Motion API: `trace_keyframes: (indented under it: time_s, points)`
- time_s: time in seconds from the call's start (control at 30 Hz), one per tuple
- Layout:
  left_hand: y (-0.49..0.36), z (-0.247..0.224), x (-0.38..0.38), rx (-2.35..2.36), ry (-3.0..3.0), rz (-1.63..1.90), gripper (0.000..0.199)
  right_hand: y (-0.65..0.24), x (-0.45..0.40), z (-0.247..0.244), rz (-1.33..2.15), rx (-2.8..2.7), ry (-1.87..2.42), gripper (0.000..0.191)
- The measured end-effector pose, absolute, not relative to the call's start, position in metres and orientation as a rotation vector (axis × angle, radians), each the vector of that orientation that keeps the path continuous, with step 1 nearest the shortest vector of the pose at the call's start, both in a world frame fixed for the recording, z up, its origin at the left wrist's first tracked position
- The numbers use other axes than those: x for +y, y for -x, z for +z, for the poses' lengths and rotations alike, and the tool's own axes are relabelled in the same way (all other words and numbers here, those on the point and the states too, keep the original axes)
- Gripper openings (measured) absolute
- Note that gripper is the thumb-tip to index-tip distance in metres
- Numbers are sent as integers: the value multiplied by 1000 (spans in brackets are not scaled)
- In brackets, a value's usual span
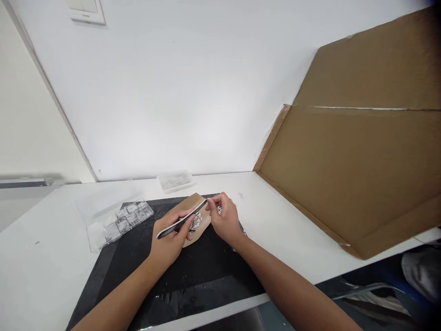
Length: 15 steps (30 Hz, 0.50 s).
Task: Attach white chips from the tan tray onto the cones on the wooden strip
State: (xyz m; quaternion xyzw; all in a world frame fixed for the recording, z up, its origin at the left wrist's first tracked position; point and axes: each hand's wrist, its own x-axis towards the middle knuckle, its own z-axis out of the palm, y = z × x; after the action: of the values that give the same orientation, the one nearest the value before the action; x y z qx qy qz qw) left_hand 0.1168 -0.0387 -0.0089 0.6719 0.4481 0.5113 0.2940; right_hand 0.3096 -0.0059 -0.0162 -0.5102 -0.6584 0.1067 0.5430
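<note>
A long, thin nail file (181,219), dark with pale edges, slants up to the right in my left hand (168,239), whose fingers and thumb are closed around it. At its upper end, my right hand (223,218) is pinched shut. Whatever sits between those fingertips is too small to make out. Below the file lies a brown paper piece (197,240) bearing several small whitish bits (197,222), partly hidden by my hands. The paper rests on a black mat (203,271).
A clear compartment box (129,217) with its lid open stands at left, holding whitish pieces. A shallow translucent tub (175,181) sits by the wall. At right, a large opened cardboard box (351,170) leans against the wall. The white table's front edge (213,317) is near.
</note>
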Motion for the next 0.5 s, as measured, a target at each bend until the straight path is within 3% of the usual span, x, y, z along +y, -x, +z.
trace_keyframes:
  time_s: [0.5]
  points:
    - [-119, -4, -42, 1190, -1713, 1406, 24, -300, -17, -13, 268, -1592, 1134, 25]
